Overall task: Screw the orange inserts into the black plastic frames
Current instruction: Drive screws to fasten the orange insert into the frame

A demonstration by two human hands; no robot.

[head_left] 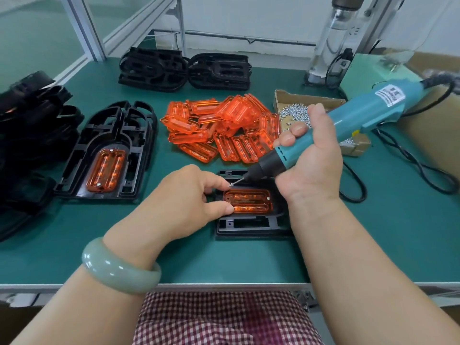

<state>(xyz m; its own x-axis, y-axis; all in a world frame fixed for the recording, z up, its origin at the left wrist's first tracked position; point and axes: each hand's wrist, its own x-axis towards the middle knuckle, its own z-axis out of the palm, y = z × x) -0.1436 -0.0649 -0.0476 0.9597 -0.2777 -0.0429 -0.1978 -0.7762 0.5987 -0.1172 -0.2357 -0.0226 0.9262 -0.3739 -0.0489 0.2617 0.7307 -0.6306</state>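
Fingers [218, 181] of L hand [184, 197] pinch end of orange insert [249, 201], index tip by screw [232, 184]; insert sits in black frame [249, 226] at bench [373, 232] centre. R hand [311, 158] grips screwdriver [361, 113]. Insert: light, rigid, prob. slick, crack-prone plastic; hold at end/edges, clear of screw holes.

Bright, even, diffuse light falls from above, leaving only faint, soft shadows on the green table mat [403, 232], as under the left hand [189, 195]. The pile of translucent orange plastic inserts [219, 125] glows with small highlights, and the glossy pale-green bangle [119, 270] shows a white sheen. The stack of black plastic frames [29, 135] at the left edge sinks into near-featureless dark. Wide-angle distortion bows the table's front edge and tilts the aluminium post [84, 28]. The dark cable [438, 77] at upper right is smeared by blur
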